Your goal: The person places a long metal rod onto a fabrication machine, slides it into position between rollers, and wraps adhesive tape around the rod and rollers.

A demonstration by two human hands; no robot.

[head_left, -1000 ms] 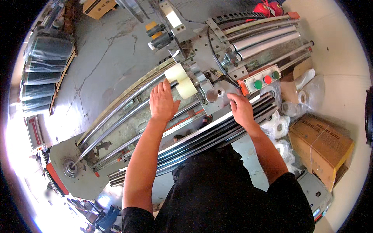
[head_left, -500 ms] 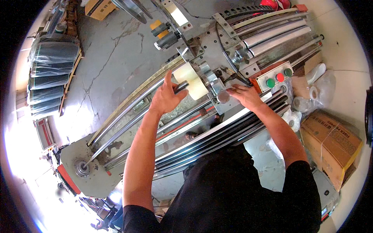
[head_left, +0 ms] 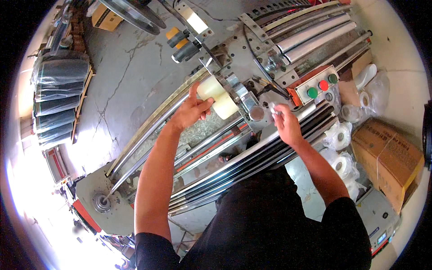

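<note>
Rollers, cream, two, side by side, left of metal bracket; long axes roughly left to right, rising rightward. Left hand, nearer, at their left end: index extended, other fingers curled; whether it grips anything cannot be told. Right hand, right of the rollers: fingertips pinched on small pale piece, kind unclear, just beside round metal knob.

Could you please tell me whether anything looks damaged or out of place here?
Yes, the grey floor beyond the machine looks damaged: dark, jagged cracks branch across it. Around the left hand and cream rollers, nothing stands out as spilled or askew.
</note>
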